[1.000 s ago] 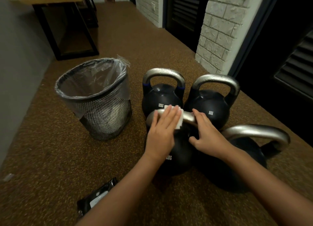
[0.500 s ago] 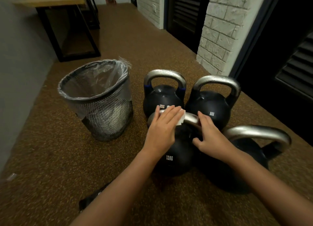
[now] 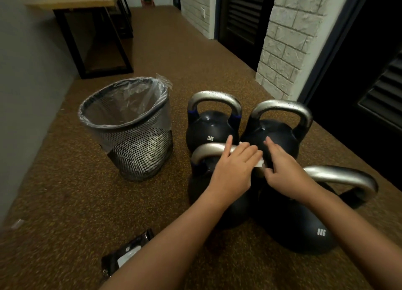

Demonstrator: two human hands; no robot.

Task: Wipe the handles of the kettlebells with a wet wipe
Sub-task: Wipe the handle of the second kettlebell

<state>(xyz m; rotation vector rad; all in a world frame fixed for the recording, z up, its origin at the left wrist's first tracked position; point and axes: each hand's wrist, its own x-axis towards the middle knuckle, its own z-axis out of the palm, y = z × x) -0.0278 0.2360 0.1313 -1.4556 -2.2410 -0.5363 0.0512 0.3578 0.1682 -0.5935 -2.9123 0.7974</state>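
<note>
Pressing the wipe [image 3: 260,162] onto a kettlebell handle [image 3: 208,151], the left hand [image 3: 233,170] lies with fingers straight. The right hand [image 3: 282,168], fingers relaxed, rests beside it. A bin [image 3: 130,126] stands nearby.

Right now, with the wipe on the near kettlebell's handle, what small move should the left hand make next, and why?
Probably slide the wipe back leftward along the handle. The left hand presses it near the right end, beside the right hand, while the bare left curve looks unwiped.
</note>
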